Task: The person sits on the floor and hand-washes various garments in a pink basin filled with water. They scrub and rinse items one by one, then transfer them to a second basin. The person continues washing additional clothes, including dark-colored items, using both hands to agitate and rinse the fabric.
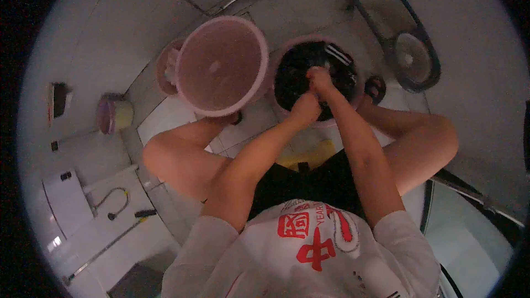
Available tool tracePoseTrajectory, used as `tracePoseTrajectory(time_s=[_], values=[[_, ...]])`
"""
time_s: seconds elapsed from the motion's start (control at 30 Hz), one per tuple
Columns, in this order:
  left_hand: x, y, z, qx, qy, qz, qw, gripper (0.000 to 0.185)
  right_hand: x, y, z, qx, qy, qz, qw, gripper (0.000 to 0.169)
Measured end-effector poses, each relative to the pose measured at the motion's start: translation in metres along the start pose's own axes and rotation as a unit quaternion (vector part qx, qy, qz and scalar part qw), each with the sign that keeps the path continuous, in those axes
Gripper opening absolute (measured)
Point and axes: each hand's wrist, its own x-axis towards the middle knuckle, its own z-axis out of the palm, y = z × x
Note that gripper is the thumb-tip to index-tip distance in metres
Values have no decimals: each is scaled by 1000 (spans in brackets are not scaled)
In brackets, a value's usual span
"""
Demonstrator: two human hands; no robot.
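Observation:
Between my knees stands a pink plastic basin (285, 45) filled with dark, wet-looking cloth (296, 60) that has white stripes at its upper right. My left hand (306, 107) is closed over the near part of the cloth. Just beyond it and touching it, my right hand (321, 79) is closed too, on dark cloth near the basin's middle. The cloth within the fingers is mostly hidden by the hands. Left of this basin is a larger pink basin (223, 66), with only a pink inner surface showing.
Behind the larger basin sits a smaller pink container (167, 68) with something pale inside. A dark-framed rack (414, 16) leans at the right wall. A purple and yellowish bucket (116, 114) and a long-handled tool (107, 246) lie to the left. Something yellow (329, 149) is below me.

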Motion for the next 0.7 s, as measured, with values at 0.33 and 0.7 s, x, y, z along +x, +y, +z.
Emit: tracePoseTrajectory(time_s=[0.33, 0.7], values=[[-41, -33, -24, 224, 52, -27, 973, 25, -45, -20, 55, 148, 172, 238, 944, 28], [-44, -114, -201, 158, 300, -134, 931, 43, -97, 43, 22, -282, 132, 113, 944, 33]])
